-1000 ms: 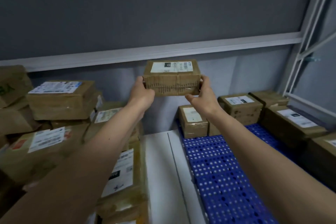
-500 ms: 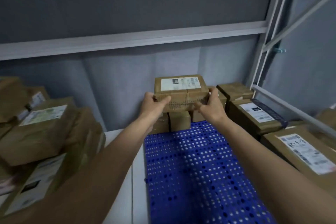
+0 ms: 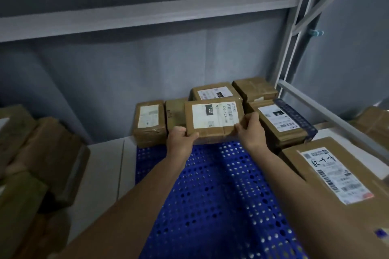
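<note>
A brown cardboard parcel [image 3: 212,119] with a white label marked 122 lies at the far end of the blue perforated mat [image 3: 210,195], among other parcels. My left hand [image 3: 181,137] grips its near left corner, thumb on top. At the near right corner my right hand [image 3: 250,132] holds it, fingers curled over the edge. The label faces up.
Taped parcels surround it: one [image 3: 148,122] to the left, one [image 3: 214,91] behind, one [image 3: 282,123] to the right, a large one [image 3: 336,176] at near right. A heap of parcels [image 3: 31,153] fills the left. White shelf surface [image 3: 105,168] shows beside the mat; a metal frame [image 3: 294,48] stands at right.
The parcel came down from chest height in front of the wall to the back of the blue mat. Both hands kept hold of it. The view turned right and down.
</note>
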`<act>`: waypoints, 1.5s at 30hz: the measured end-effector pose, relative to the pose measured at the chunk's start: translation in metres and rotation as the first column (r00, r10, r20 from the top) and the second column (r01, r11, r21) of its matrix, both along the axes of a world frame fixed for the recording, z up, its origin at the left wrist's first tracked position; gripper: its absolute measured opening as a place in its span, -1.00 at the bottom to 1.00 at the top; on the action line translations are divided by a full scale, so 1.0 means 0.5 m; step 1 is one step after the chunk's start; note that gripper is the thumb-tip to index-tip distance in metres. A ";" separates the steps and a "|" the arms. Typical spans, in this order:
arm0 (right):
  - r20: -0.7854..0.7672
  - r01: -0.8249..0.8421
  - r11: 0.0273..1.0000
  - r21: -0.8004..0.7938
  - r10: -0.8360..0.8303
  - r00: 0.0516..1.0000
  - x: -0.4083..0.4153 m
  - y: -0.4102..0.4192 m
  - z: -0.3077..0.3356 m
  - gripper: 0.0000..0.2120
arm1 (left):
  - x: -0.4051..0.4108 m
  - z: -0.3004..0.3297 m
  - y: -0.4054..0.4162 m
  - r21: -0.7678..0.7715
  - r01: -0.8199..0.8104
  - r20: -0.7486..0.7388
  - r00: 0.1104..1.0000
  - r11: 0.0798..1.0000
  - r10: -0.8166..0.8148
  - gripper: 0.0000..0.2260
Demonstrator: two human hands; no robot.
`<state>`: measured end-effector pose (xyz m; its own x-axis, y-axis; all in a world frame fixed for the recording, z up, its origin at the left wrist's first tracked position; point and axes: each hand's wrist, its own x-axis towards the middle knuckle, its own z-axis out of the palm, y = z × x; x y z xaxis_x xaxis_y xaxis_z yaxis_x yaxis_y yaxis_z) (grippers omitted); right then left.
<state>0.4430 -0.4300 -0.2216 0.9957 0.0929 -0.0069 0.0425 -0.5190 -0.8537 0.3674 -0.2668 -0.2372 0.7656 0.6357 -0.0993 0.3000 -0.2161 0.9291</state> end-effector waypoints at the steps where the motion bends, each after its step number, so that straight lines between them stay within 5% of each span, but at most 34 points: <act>1: -0.010 0.007 1.000 0.001 -0.007 1.000 0.006 -0.004 -0.011 -0.65 | 0.005 -0.007 -0.010 -0.004 -0.008 0.002 1.000 1.000 0.008 -0.90; 6: -0.025 0.123 0.992 0.032 -0.122 0.992 0.042 -0.012 -0.066 -0.70 | 0.037 -0.042 -0.043 -0.089 -0.080 -0.020 0.997 0.993 0.078 -0.57; 9: -0.055 0.185 0.981 0.061 -0.182 0.982 0.068 -0.010 -0.092 -0.76 | 0.059 -0.070 -0.057 -0.050 -0.025 -0.061 0.998 0.998 0.022 -0.67; 14: -0.144 0.216 0.963 0.159 -0.194 0.970 0.111 0.017 -0.124 -0.57 | 0.114 -0.104 -0.057 0.071 -0.011 -0.055 0.998 0.997 0.015 -0.89; 22: -0.241 0.262 0.933 0.245 -0.203 0.949 0.169 0.061 -0.176 -0.39 | 0.197 -0.143 -0.033 0.214 0.022 -0.095 0.995 0.977 -0.002 -0.80; 30: -0.206 0.242 0.936 0.257 -0.191 0.960 0.203 0.069 -0.206 -0.36 | 0.224 -0.175 -0.034 0.168 0.028 -0.111 0.994 0.985 -0.009 -0.80; 41: -0.178 0.222 0.960 0.172 -0.191 0.965 0.206 0.072 -0.224 -0.27 | 0.231 -0.186 -0.032 0.168 0.059 -0.155 0.987 0.984 -0.033 -0.81; 45: -0.178 0.215 0.975 0.050 -0.203 0.963 0.170 0.059 -0.219 -0.40 | 0.209 -0.175 -0.032 0.170 0.102 -0.219 0.974 0.980 -0.064 -0.70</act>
<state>0.5277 -0.4003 -0.3313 0.9774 -0.1114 -0.1796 -0.2106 -0.4406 -0.8727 0.4720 -0.2830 -0.3247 0.7902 0.5930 -0.1548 0.4591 -0.4053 0.7906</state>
